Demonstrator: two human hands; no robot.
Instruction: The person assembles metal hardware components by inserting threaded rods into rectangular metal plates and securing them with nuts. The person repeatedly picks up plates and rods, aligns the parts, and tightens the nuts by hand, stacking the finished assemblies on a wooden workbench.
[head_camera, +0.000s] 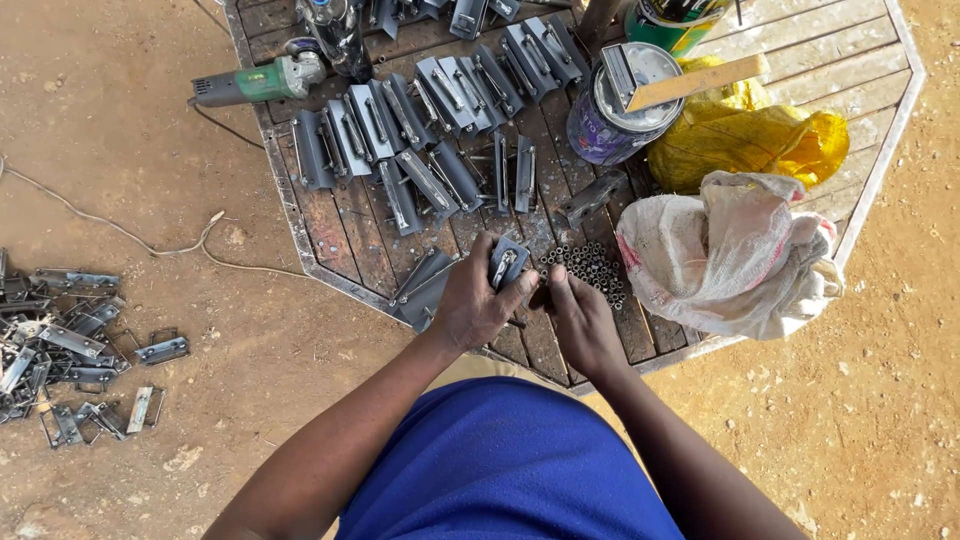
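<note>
Left hand (478, 305) clamped on grey metal bracket (507, 262), long axis pointing away from body; right hand (580, 320) just beside, fingers pinched, contents not discernible; pile of small tubes (588, 266) directly beyond, nearer right hand; bracket rows (420, 120) farther on table (860, 60)

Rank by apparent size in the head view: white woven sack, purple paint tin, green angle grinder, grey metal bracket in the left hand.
1. White woven sack
2. Green angle grinder and purple paint tin: look alike
3. Grey metal bracket in the left hand

brackets (430, 120) on table (860, 60), sack (730, 250) right
</note>
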